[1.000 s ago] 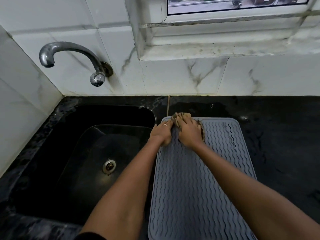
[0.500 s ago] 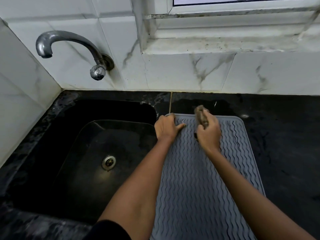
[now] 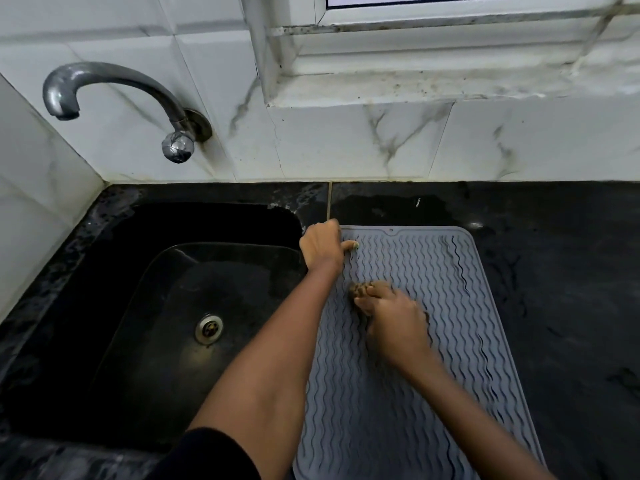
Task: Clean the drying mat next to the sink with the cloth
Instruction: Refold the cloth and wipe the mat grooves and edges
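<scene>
Drying mat [image 3: 408,393]: grey, wavy-ribbed, flat on the black bench [image 3: 561,306], its left edge running along the sink [image 3: 156,323].
Cloth [image 3: 365,289]: a small brownish wad on the mat's upper-middle left part, mostly covered by the right hand [image 3: 394,318]; only a bit shows ahead of the fingertips.
Right fingers [image 3: 369,299]: curled down over the cloth and bunched together, pinning it to the ribs; the hand is blurred, so how tightly they clasp it I can only guess.
Left hand [image 3: 320,245]: at the mat's far left corner, beyond and to the left of the right fingers, fingers curled over the edge, thumb stretched flat on the ribs, seemingly holding the mat steady.
Step in hand: wiping the mat's surface, judged to be early, with the cloth on the left strip.
Next move: likely to draw the cloth along the ribs toward the near end, then shift right; it calls for steady downward pressure while the left hand keeps the corner from sliding.
Beyond the fingers: a wet patch [image 3: 388,206] on the bench behind the mat, the tiled wall, the curved tap [image 3: 114,88] over the sink, the drain [image 3: 209,328].
</scene>
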`<state>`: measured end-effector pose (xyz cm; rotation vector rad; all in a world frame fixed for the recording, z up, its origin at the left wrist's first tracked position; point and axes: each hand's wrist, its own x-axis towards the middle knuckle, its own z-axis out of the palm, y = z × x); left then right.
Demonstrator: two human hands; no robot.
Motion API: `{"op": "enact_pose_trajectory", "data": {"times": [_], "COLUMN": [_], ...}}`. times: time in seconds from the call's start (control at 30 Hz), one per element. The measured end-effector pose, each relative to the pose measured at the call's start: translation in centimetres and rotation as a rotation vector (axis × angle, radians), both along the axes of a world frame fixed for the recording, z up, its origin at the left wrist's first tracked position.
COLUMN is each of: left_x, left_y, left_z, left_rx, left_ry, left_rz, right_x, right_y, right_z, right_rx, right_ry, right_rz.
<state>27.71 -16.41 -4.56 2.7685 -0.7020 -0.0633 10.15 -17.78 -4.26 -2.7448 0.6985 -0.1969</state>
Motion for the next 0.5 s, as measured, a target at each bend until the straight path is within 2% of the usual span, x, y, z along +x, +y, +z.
{"op": "enact_pose_trajectory", "data": {"times": [0.07, 0.13, 0.17, 0.27, 0.3, 0.37, 0.5], "left_x": [0.3, 0.6, 0.7, 0.6, 0.5, 0.5, 0.5], "left_y": [0.1, 0.4, 0.4, 0.4, 0.5, 0.4, 0.4], "left_z": [-0.1, -0.2, -0.2, -0.3, -0.4, -0.5, -0.4], "left_rx": [-0.005, -0.017, -0.022, -0.016, -0.013, -0.01, -0.014], "left_ry": [0.0, 0.008, 0.008, 0.001, -0.006, -0.021, -0.027], "left_rz": [-0.016, -0.036, -0.045, -0.054, -0.053, -0.054, -0.056], "right_x": [1.8, 4.7, 6.4, 9.4, 9.4, 7.3, -0.2], "right_y": [-1.9, -4.2, -5.1, -5.3, -4.7, -3.2, 1.2], "right_z": [1.6, 2.6, 2.7, 1.1, -0.1, -2.2, -2.3], "right_rx": [0.219, 0.297, 0.238, 0.113, 0.048, -0.096, -0.125], "right_ry": [-0.026, -0.216, -0.239, 0.082, 0.121, 0.079, -0.035], "right_rz": [-0.14, -0.27, -0.273, -0.173, -0.131, -0.076, -0.017]}}
